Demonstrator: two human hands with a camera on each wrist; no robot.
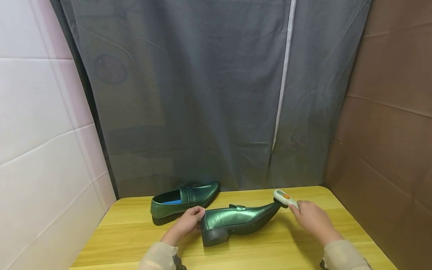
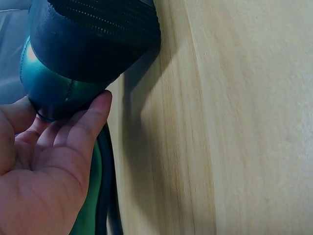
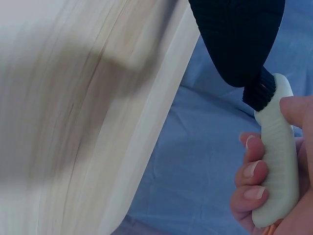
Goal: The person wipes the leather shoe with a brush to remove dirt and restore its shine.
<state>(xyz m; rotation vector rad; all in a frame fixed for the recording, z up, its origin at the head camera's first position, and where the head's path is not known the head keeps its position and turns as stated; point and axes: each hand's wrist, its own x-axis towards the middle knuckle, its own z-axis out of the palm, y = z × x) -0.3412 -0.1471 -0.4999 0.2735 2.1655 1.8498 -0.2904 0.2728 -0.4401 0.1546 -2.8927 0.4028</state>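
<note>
A shiny green loafer [image 1: 233, 219] with a dark sole and block heel is held tilted above the table, toe to the right. My left hand [image 1: 189, 221] grips it at the heel end; in the left wrist view the fingers [image 2: 80, 132] and thumb pinch the back of the shoe below its heel block. My right hand [image 1: 312, 217] grips the pale handle of a shoe brush [image 1: 285, 197] with an orange spot on its head. In the right wrist view the dark bristles [image 3: 260, 90] meet the tip of the toe [image 3: 239, 68].
The matching green loafer [image 1: 185, 200], with a blue insole, stands upright behind my left hand on the yellow wood table [image 1: 135, 232]. A grey curtain [image 1: 202, 93] hangs behind the table, a white panel [image 1: 47, 131] at the left and a brown one [image 1: 388, 131] at the right.
</note>
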